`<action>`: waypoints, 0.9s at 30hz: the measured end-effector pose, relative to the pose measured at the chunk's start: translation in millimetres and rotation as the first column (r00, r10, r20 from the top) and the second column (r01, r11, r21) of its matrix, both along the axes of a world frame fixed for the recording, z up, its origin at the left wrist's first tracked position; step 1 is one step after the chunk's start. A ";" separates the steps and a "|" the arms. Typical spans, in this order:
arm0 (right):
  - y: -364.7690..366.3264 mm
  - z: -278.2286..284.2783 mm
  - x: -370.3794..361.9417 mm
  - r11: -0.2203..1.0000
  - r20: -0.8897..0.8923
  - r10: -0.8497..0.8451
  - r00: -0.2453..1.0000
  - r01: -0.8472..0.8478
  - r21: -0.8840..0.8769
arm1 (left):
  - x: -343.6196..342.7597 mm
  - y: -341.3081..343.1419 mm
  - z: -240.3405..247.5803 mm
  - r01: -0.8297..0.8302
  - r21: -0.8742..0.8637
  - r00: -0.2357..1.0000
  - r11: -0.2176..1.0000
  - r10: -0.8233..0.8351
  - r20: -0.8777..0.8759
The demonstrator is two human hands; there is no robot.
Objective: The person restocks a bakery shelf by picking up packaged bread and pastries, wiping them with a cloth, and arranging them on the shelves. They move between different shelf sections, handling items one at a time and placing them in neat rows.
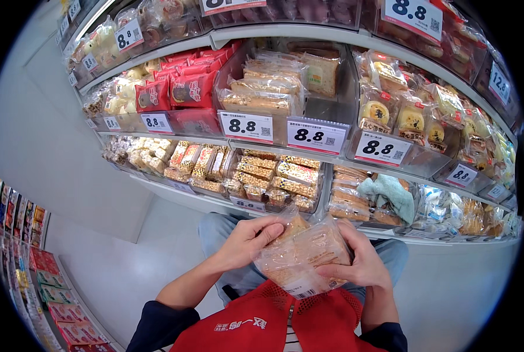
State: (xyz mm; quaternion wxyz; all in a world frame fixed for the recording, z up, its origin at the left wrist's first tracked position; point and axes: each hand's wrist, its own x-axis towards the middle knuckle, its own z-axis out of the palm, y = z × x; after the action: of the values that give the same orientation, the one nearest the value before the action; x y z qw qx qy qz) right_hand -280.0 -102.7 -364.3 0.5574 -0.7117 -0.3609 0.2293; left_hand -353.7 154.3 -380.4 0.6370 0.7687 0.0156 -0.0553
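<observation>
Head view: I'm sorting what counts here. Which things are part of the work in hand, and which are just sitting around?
In hand:
- clear bags of sliced cake, held together
- left hand, gripping their upper left
- right hand, gripping their right side

Just sitting around:
- red snack packs on the shelf
- nut bars in the lower bin
- pale green cloth
- white price tags

You have two hands in view, lower centre of the frame: left hand point(245, 240) and right hand point(360, 263). One clear-wrapped bread packet point(302, 253) between them. One teal cloth point(391, 195), right of centre. Three shelf tiers.
</observation>
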 end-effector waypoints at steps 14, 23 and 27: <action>-30.7 -19.8 -24.2 0.955 -0.614 0.069 0.786 0.125 0.267 | 27.9 -14.2 59.8 0.258 -0.050 0.965 0.965 -0.255 0.056; -50.1 10.3 -37.8 0.726 -0.712 -0.209 0.670 0.594 0.346 | 170.4 35.4 144.7 -0.346 0.618 0.712 0.706 -0.231 0.663; -57.2 -5.0 -28.8 0.777 -0.663 -0.167 0.730 0.511 0.368 | 235.2 29.1 132.4 -0.268 0.880 0.695 0.392 -0.554 0.459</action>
State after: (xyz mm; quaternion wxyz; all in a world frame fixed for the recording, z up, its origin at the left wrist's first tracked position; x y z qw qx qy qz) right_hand -308.8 -160.0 -369.3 0.8476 -0.4764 -0.0728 0.2219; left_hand -118.5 183.4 -248.0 0.0568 0.9397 -0.2735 0.1972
